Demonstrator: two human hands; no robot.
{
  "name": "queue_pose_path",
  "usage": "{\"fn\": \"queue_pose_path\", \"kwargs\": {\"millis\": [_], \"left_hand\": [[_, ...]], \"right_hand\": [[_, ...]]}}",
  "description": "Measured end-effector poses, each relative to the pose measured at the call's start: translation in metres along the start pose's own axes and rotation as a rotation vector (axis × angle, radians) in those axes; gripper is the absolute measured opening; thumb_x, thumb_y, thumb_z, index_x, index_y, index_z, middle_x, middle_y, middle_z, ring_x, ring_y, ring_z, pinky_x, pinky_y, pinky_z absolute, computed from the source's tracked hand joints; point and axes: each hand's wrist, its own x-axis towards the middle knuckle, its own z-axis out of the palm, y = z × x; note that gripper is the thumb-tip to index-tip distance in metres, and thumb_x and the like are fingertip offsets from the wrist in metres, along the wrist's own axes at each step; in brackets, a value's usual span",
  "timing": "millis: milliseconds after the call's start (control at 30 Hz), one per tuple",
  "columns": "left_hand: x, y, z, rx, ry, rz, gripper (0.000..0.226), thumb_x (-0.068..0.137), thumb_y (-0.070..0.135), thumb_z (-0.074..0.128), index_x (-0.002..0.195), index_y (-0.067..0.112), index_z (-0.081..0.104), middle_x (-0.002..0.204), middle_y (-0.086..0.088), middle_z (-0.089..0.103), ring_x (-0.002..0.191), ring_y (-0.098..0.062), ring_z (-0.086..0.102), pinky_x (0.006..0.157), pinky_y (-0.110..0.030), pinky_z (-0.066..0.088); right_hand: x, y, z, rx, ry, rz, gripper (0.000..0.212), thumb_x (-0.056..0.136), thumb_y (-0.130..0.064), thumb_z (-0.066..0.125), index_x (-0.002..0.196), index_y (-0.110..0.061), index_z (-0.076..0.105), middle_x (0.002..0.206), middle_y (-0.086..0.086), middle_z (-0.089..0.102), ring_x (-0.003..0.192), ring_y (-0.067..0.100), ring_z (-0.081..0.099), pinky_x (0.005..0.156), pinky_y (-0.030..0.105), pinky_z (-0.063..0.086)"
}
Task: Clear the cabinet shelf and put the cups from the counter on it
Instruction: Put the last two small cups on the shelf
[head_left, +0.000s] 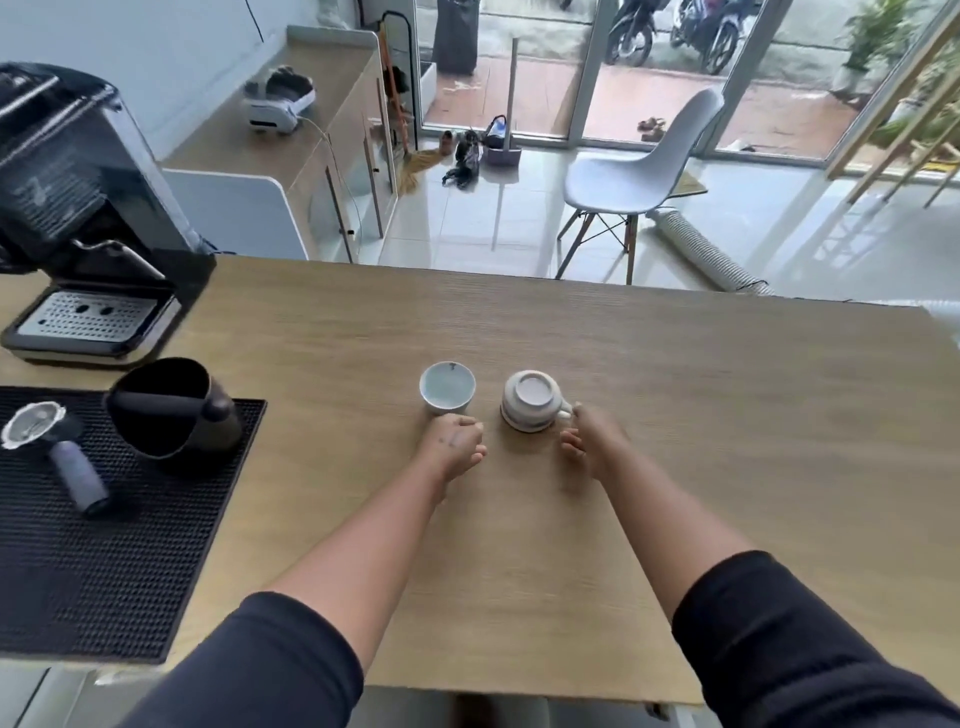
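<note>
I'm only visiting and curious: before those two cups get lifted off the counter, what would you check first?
1. Left hand on upright cup: cannot tell; it sits against the cup's near side, hiding any grip.
2. Right hand on upside-down cup: cannot tell; it reaches the handle, but blur hides the grip.
3. Upright cup empty: ok, nothing visible inside.
4. Cups clear of each other: ok, a gap separates them.
5. Neighbours out of the way: ok, the knock box stands apart on the mat to the left.
6. Cabinet shelf cleared: cannot tell, not in view.

Upright cup (447, 387) handle hidden, probably under left hand (453, 447).
</note>
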Motion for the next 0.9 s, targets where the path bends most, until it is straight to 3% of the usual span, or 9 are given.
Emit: {"fn": "queue_pose_path", "kwargs": {"millis": [100,200,267,333,433,600,667,800,900], "left_hand": [[0.021,0.002,0.027,0.029,-0.059,0.044,0.042,0.097,0.005,0.044,0.139,0.007,0.041,0.083,-0.003,0.052,0.081,-0.017,0.052,0.075,-0.027,0.048],[0.034,0.008,0.045,-0.030,-0.086,0.024,0.037,0.096,0.009,0.042,0.129,0.024,0.049,0.110,-0.007,0.055,0.099,-0.019,0.053,0.074,-0.031,0.045],[0.042,0.010,0.053,-0.091,-0.094,-0.001,0.040,0.095,0.015,0.041,0.132,0.024,0.052,0.135,-0.003,0.049,0.121,-0.022,0.050,0.084,-0.034,0.045],[0.045,0.013,0.059,-0.164,-0.086,-0.003,0.041,0.095,0.015,0.038,0.133,0.021,0.052,0.140,-0.006,0.049,0.128,-0.025,0.046,0.091,-0.035,0.042],[0.046,0.015,0.060,-0.253,-0.067,-0.001,0.033,0.095,0.023,0.043,0.125,0.014,0.054,0.137,-0.012,0.050,0.127,-0.028,0.048,0.092,-0.036,0.043],[0.037,0.010,0.061,-0.355,-0.132,-0.053,0.078,0.074,0.068,0.064,0.125,0.010,0.055,0.117,-0.013,0.067,0.108,-0.025,0.065,0.095,-0.041,0.051],[0.032,0.006,0.063,-0.370,-0.186,-0.026,0.090,0.064,0.067,0.074,0.124,0.003,0.055,0.114,-0.018,0.069,0.101,-0.024,0.069,0.090,-0.034,0.055],[0.023,0.001,0.068,-0.330,-0.238,-0.034,0.075,0.068,0.060,0.071,0.121,0.008,0.059,0.111,-0.012,0.070,0.099,-0.020,0.067,0.086,-0.031,0.055],[0.020,-0.008,0.073,-0.276,-0.157,-0.039,0.043,0.082,0.037,0.072,0.116,0.011,0.063,0.105,-0.011,0.068,0.092,-0.020,0.063,0.081,-0.031,0.050]], "right_hand": [[0.021,-0.003,0.005,0.007,-0.038,0.030,0.017,0.098,-0.027,0.048,0.095,-0.013,0.059,0.065,0.003,0.053,0.048,0.011,0.048,0.039,0.018,0.040],[0.028,-0.008,0.006,0.026,-0.067,0.021,0.016,0.097,-0.022,0.053,0.085,-0.013,0.059,0.066,0.004,0.054,0.053,0.012,0.050,0.048,0.021,0.047],[0.030,-0.007,0.003,0.045,-0.105,-0.017,0.015,0.095,-0.018,0.056,0.081,-0.012,0.058,0.069,0.005,0.055,0.061,0.014,0.054,0.057,0.024,0.049],[0.031,-0.006,-0.004,0.053,-0.161,-0.078,0.013,0.094,-0.016,0.059,0.082,-0.010,0.060,0.076,0.007,0.059,0.070,0.016,0.059,0.063,0.025,0.052],[0.028,-0.003,-0.019,0.002,-0.213,-0.231,0.016,0.092,-0.016,0.064,0.079,-0.007,0.066,0.082,0.011,0.065,0.076,0.018,0.065,0.077,0.030,0.056],[0.007,0.005,-0.045,-0.282,-0.157,-0.669,0.008,0.081,-0.019,0.078,0.078,-0.013,0.074,0.077,-0.002,0.071,0.070,0.008,0.065,0.070,0.023,0.053],[-0.002,0.012,-0.051,-0.315,-0.171,-0.837,0.006,0.075,-0.011,0.081,0.078,-0.011,0.076,0.091,0.000,0.071,0.079,0.004,0.067,0.072,0.018,0.053],[-0.006,0.030,-0.060,-0.320,-0.146,-1.062,0.011,0.073,-0.001,0.081,0.078,-0.009,0.077,0.096,0.000,0.068,0.087,0.005,0.069,0.076,0.023,0.057],[-0.005,0.044,-0.067,-0.383,-0.084,-1.234,0.015,0.075,-0.001,0.080,0.088,-0.009,0.076,0.100,0.004,0.068,0.089,0.017,0.069,0.073,0.032,0.060]]}}
